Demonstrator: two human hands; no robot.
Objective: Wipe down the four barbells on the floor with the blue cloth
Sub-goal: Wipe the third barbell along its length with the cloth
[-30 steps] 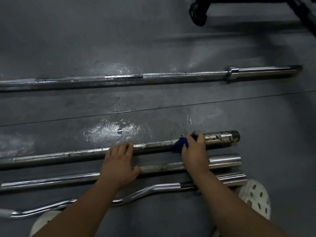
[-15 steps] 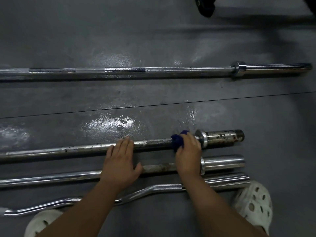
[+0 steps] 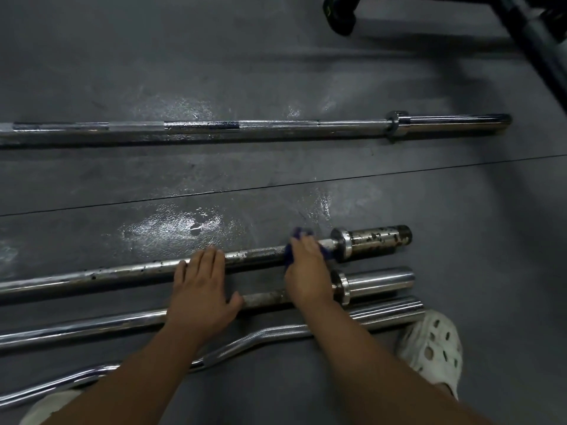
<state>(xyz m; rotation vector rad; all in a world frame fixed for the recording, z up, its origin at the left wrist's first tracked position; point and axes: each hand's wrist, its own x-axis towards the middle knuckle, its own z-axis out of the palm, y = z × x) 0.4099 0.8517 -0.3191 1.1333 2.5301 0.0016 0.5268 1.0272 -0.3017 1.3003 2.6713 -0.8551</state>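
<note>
A white perforated clog [image 3: 429, 348] stands on the wet-patched grey floor [image 3: 460, 210], a black equipment frame [image 3: 339, 13] well beyond it.

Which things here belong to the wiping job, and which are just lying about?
Job: blue cloth, rusty barbell, chrome barbell, curl bar, far barbell, right hand, left hand.
Not part of it: white clog, black frame.

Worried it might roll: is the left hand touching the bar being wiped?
Touching. Head view shows the left hand, fingers lying flat across the bar.
</note>
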